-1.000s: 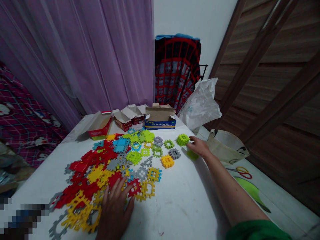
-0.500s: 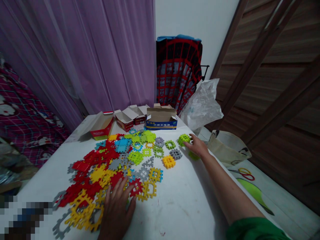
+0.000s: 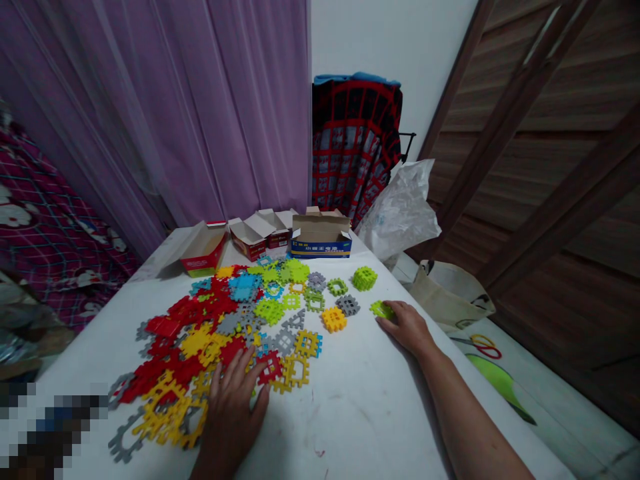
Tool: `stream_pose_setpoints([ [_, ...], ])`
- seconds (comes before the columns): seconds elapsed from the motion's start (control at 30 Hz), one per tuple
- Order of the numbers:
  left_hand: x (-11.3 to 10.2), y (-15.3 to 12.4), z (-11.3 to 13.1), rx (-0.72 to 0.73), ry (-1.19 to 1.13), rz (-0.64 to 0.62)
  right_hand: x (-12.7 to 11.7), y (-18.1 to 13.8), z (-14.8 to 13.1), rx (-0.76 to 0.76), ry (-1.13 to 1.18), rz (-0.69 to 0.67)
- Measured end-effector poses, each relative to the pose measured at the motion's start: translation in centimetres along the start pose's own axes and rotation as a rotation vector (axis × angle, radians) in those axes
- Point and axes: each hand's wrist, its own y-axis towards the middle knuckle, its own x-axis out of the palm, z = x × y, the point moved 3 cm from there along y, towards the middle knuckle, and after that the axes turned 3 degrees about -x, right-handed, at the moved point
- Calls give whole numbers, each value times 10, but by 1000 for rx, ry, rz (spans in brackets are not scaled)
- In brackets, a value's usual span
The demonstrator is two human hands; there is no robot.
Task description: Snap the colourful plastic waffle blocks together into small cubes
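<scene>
My left hand lies with fingers spread over the near edge of a heap of plastic interlocking building pieces, beside a red windowed piece and a yellow frame piece. At the right side of the table, my right hand grips a flat lime-green building piece between thumb and fingers; the fingers partly cover it. Beyond that hand stands a thicker stack of green pieces, untouched. A grey piece and an orange-yellow piece lie to its left.
Open cardboard boxes line the table's back: a blue one and several red ones, including one at the left. A clear plastic bag rises behind the right edge. A cloth bag and scissors are beyond that edge.
My right hand has left the green stack and moved nearer, onto the flat lime-green piece. My left hand stays on the heap. The view has shifted slightly.
</scene>
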Motion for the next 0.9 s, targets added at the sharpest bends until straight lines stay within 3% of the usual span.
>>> stream_pose_setpoints([
  [0.13, -1, 1, 2, -19, 12, 20, -1, -10, -12, 58, 125, 63],
  [0.27, -1, 2, 1, 21, 16, 41, -6, -16, -22, 53, 82, 162],
  [0.6, -10, 5, 14, -96, -54, 70, -9, -25, -30, 169, -77, -23],
  [0.9, 0, 1, 0, -4, -8, 47, -14, -27, -27, 357, -39, -41],
])
